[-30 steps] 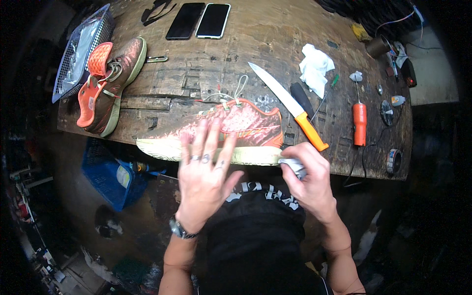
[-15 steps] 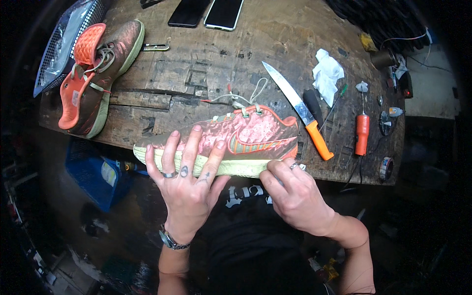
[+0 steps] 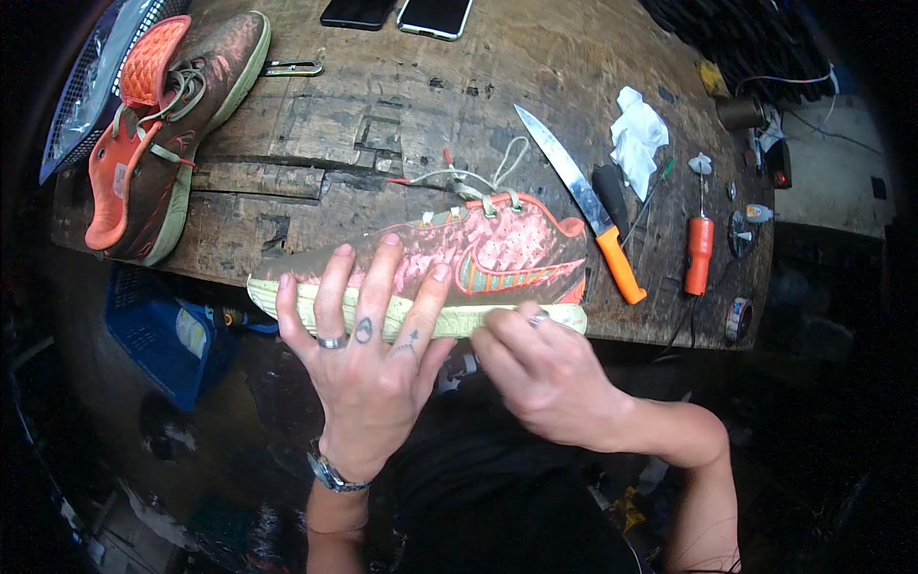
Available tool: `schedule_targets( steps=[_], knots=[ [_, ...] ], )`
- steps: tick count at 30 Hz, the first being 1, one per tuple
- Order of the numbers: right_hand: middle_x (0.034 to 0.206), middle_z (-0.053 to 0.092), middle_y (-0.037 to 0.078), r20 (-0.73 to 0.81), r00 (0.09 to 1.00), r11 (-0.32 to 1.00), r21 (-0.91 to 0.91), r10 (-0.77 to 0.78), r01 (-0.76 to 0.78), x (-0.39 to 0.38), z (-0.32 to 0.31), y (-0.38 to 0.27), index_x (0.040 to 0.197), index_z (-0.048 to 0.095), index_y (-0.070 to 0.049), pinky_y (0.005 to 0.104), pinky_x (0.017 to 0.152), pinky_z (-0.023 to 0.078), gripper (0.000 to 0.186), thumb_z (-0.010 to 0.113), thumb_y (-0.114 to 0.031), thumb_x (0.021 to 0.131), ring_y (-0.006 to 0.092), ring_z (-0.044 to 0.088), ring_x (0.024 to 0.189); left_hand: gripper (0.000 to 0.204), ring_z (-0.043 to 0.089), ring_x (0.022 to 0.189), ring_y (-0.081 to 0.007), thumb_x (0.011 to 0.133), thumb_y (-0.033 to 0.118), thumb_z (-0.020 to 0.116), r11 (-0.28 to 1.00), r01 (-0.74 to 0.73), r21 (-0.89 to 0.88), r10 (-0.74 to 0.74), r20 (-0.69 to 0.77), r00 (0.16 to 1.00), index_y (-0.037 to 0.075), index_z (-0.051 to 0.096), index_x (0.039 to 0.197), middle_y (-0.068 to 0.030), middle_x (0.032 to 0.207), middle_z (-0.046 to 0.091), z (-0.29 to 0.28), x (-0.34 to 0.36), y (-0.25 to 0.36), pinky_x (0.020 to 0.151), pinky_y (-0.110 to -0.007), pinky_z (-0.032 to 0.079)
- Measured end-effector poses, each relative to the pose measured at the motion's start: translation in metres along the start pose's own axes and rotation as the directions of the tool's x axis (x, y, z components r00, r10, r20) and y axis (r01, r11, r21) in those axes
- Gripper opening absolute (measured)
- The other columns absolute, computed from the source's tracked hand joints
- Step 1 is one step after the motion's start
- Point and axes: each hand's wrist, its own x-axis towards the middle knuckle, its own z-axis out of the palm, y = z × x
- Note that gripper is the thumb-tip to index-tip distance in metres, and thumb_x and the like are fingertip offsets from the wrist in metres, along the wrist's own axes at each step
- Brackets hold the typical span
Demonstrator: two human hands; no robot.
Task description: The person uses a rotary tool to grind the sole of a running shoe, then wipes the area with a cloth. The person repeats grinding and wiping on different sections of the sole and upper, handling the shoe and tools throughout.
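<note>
A brown and pink sneaker [image 3: 502, 241] with a pale yellow-green sole lies on its side along the near bench edge, toe to the left and its laces loose on the wood. My left hand [image 3: 368, 368] grips its front half, spread fingers over the side and thumb low by the sole. Against the sole's near edge, toward the heel, my right hand [image 3: 550, 378] is closed in a pinch; whatever lies between its fingertips is hidden. To the right of the heel rests a knife [image 3: 571, 177] with an orange handle.
The matching sneaker [image 3: 110, 196] stands at far left beside a blue basket [image 3: 72, 120]. Behind are a box cutter [image 3: 294, 69] and two phones [image 3: 433, 15]. Rightward lie crumpled white tissue [image 3: 639, 134], a red-handled corded tool [image 3: 700, 253] and a tape roll [image 3: 737, 319].
My right hand has slid left along the sole, away from the heel end. My left hand keeps its hold on the sneaker. The whole view has shifted slightly.
</note>
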Motion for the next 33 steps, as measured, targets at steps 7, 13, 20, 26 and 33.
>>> schedule_targets(
  steps=[7,13,20,26,33],
  knots=[
    [0.089,0.052,0.012,0.055,0.997,0.998,0.040,-0.053,0.051,0.008,0.002,-0.002,0.094,0.065,0.005,0.0336,0.062,0.050,0.026,0.067,-0.012,0.075,0.0235,0.057,0.075,0.045,0.043,0.142,-0.0351,0.094,0.044,0.069,1.000,-0.008,0.004,0.008,0.010,1.000,0.029,0.069,0.137,-0.0081,0.153,0.055,0.001,0.001,-0.001,0.121,-0.066,0.018],
    [0.090,0.053,0.013,-0.034,0.999,1.000,0.008,-0.027,0.027,0.005,0.004,-0.001,0.085,0.063,0.002,0.0338,0.062,0.051,0.019,0.066,-0.013,0.075,0.0239,0.056,0.075,0.045,0.043,0.143,-0.0351,0.094,0.044,0.069,1.000,-0.009,0.000,0.009,0.007,1.000,0.029,0.069,0.137,-0.0080,0.153,0.055,0.002,0.000,-0.001,0.122,-0.067,0.016],
    [0.104,0.062,0.015,-0.082,0.997,0.998,-0.060,-0.012,0.007,0.000,0.005,-0.003,0.108,0.066,0.005,0.0342,0.065,0.053,0.035,0.067,-0.012,0.077,0.0258,0.064,0.084,0.047,0.042,0.143,-0.0355,0.093,0.045,0.070,1.000,-0.022,0.012,0.022,0.005,1.000,0.028,0.069,0.137,-0.0086,0.153,0.056,0.002,0.000,-0.001,0.122,-0.067,0.016],
    [0.099,0.059,0.014,-0.075,0.991,0.993,0.043,0.113,-0.110,-0.041,-0.014,0.018,0.107,0.063,0.003,0.0377,0.073,0.056,0.029,0.068,-0.009,0.081,0.0289,0.065,0.087,0.062,0.044,0.142,-0.0358,0.081,0.043,0.083,0.999,-0.025,0.032,0.025,0.001,1.000,0.027,0.068,0.139,-0.0086,0.154,0.055,-0.002,0.001,0.000,0.125,-0.061,0.016],
    [0.103,0.059,0.015,-0.112,0.973,0.904,0.404,0.199,-0.139,-0.052,-0.013,0.030,0.111,0.064,0.001,0.0439,0.079,0.053,0.035,0.073,0.003,0.078,0.0346,0.062,0.091,0.064,0.045,0.141,-0.0363,0.079,0.043,0.084,0.999,-0.036,0.038,0.035,0.008,0.999,0.027,0.068,0.139,-0.0094,0.154,0.054,-0.004,0.005,-0.002,0.125,-0.061,0.017]
  ],
)
